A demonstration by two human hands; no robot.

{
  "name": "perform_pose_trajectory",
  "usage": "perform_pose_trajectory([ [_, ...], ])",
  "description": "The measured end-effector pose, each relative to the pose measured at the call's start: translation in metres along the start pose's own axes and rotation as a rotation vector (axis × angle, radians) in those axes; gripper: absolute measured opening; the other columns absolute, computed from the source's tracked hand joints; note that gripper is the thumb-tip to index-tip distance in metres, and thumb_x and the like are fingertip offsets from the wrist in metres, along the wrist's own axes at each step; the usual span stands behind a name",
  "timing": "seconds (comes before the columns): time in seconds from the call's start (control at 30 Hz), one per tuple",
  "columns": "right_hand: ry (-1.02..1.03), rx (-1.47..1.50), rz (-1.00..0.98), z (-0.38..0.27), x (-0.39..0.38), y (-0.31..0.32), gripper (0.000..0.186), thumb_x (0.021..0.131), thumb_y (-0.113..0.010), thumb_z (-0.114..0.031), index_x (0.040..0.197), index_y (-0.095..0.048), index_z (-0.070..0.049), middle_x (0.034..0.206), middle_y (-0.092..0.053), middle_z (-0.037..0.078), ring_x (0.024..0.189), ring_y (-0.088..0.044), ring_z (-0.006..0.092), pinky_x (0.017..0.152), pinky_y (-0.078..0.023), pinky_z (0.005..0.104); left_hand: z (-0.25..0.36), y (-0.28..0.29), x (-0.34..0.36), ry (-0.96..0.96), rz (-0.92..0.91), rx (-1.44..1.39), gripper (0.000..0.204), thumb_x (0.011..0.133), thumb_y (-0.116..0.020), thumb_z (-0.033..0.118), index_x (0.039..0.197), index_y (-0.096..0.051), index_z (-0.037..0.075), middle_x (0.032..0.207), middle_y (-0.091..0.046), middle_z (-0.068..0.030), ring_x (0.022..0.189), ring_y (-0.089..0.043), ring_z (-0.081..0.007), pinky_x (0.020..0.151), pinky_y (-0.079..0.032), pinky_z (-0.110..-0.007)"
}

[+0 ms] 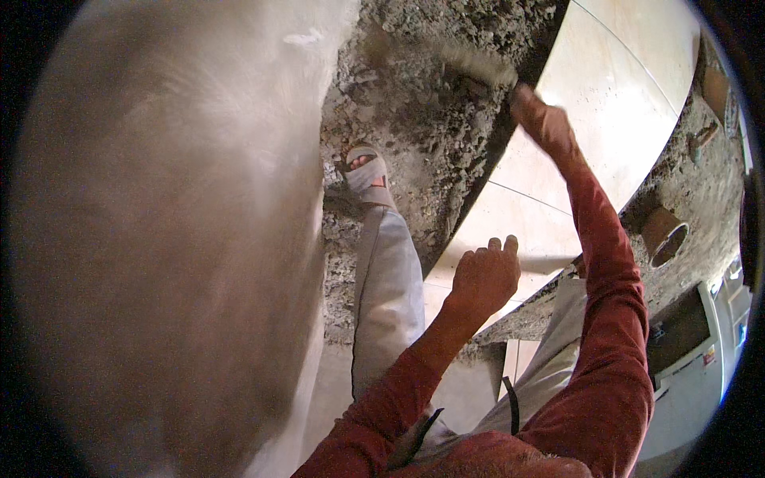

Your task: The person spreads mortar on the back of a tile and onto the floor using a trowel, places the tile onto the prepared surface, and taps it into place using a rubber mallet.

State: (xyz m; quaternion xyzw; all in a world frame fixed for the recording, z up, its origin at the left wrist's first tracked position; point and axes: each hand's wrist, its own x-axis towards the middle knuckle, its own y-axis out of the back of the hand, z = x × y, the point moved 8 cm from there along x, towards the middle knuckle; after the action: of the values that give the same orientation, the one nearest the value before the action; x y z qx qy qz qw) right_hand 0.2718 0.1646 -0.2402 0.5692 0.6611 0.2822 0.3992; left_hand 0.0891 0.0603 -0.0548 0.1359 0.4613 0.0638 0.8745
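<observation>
While a smooth pale wall [175,207] fills the left side, its lower edge meets a strip of rough, crumbly ground [434,151], on which 1 sandalled foot [368,171] stands close to that wall. Beyond the foot, toward the top, a blurred tool [484,67] lies over the crumbly ground. Its long axis runs from upper left to lower right, lying nearer level than upright in view, and its lower-right end goes into the right fingers. The far end smears into the grey of the ground, so its shape cannot be told.

Next comes the left hand [486,277], low over the pale tiles [617,88], its fingers curled in with the back of the hand showing; whether they hold anything cannot be told, nor whether they touch the tiles. The tool is well apart from them, up and slightly left.

Farther right, the right hand [544,123] is the nearer of the 2, its fingers closed around the tool's end, at the dark edge between crumbly ground and tiles. From these fingers the tool extends left and slightly up, away from the tiles. Past them, a short round pipe [664,237] lies on more bare ground.
</observation>
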Motion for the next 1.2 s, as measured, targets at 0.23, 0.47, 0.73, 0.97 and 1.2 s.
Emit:
perform_pose_trajectory([
  [0.23, -0.055, -0.052, 0.310, 0.048, -0.001, -0.022, 0.037, 0.096, -0.061, -0.029, 0.126, -0.052, -0.009, 0.093, -0.068, 0.020, 0.075, -0.068, 0.0371, 0.060, -0.055, 0.0421, 0.008, -0.010, -0.008, -0.042, -0.011, -0.035, 0.031, 0.095, -0.050, 0.021, 0.117, -0.051, 0.000, 0.090, -0.065, -0.0201, 0.075, -0.070, -0.0352, 0.063, -0.057, -0.046],
  [0.47, -0.115, 0.000, -0.356, -0.086, -0.109, -0.075, 0.036, 0.091, -0.064, -0.013, 0.123, -0.051, -0.005, 0.096, -0.065, 0.020, 0.076, -0.068, 0.0364, 0.065, -0.058, 0.0412, 0.000, -0.020, -0.009, 0.008, -0.024, -0.094, 0.029, 0.094, -0.051, 0.020, 0.113, -0.053, -0.001, 0.088, -0.065, -0.0221, 0.072, -0.069, -0.0369, 0.063, -0.057, -0.047],
  [0.73, -0.888, 1.163, 0.104, -0.066, -0.127, -0.064, 0.047, 0.098, -0.050, -0.053, 0.099, -0.052, -0.006, 0.061, -0.046, 0.000, 0.043, -0.044, 0.0093, 0.036, -0.036, 0.0267, -0.008, -0.029, -0.021, 0.024, 0.009, -0.131, 0.029, 0.095, -0.050, 0.024, 0.110, -0.054, 0.000, 0.080, -0.066, -0.0211, 0.070, -0.069, -0.0366, 0.064, -0.057, -0.047],
  [0.97, -0.820, 1.258, 0.041, -0.116, -0.090, -0.184, 0.037, 0.099, -0.053, -0.044, 0.097, -0.058, -0.007, 0.059, -0.050, 0.001, 0.045, -0.049, 0.0162, 0.041, -0.039, 0.0323, -0.015, -0.024, -0.032, 0.076, 0.064, -0.055, 0.039, 0.096, -0.050, 0.026, 0.122, -0.049, -0.002, 0.080, -0.066, -0.0222, 0.068, -0.069, -0.0372, 0.059, -0.056, -0.047],
  [1.2, 0.100, 0.166, -0.121, -0.125, -0.055, -0.147, 0.038, 0.096, -0.055, -0.023, 0.131, -0.056, -0.009, 0.093, -0.066, 0.022, 0.076, -0.067, 0.0356, 0.064, -0.053, 0.0450, -0.012, -0.009, -0.023, 0.061, 0.048, -0.032, 0.049, 0.096, -0.047, 0.022, 0.143, -0.041, 0.007, 0.077, -0.065, -0.0187, 0.064, -0.068, -0.0354, 0.056, -0.055, -0.048],
])
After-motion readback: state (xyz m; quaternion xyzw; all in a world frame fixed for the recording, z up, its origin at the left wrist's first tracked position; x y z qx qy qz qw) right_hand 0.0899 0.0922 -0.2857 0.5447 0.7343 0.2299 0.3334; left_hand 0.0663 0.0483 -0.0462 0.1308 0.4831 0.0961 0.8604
